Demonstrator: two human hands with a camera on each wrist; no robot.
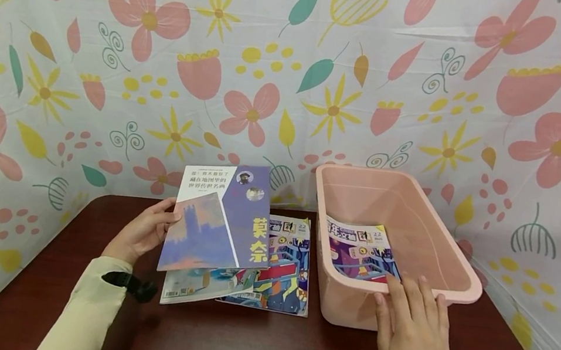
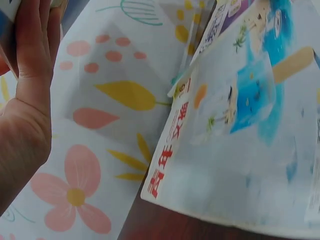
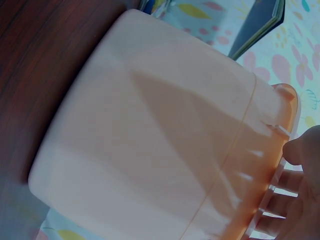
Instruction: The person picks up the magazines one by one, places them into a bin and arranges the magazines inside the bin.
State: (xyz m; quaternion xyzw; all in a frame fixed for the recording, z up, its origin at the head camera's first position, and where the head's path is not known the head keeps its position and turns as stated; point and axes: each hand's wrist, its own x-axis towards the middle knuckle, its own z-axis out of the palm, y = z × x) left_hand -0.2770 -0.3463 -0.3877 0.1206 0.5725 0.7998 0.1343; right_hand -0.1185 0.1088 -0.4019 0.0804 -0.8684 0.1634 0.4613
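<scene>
- The left hand (image 1: 147,228) grasps the book (image 1: 218,220) at its left edge, thumb on the front cover and fingers behind.
- The book is to the right of that grip, cover facing the head camera, with most of it reaching out beyond the fingers.
- It is held up over the pale magazine (image 1: 202,287); the left wrist view shows a gap between that hand and the magazine.
- The pale magazine lies partly across the purple magazine (image 1: 286,270), which sits on the table (image 1: 247,348) just beside the bin (image 1: 343,304).
- The right hand (image 1: 415,340) grips the bin's near rim, fingertips over the edge and thumb on the outside, well apart from the book.
- Inside the bin, at its near left, another magazine (image 1: 360,250) lies close to the right fingertips, cover up.
- A black strap (image 1: 130,284) circles the left wrist.
- Behind the table hangs a floral cloth (image 1: 296,53).
</scene>
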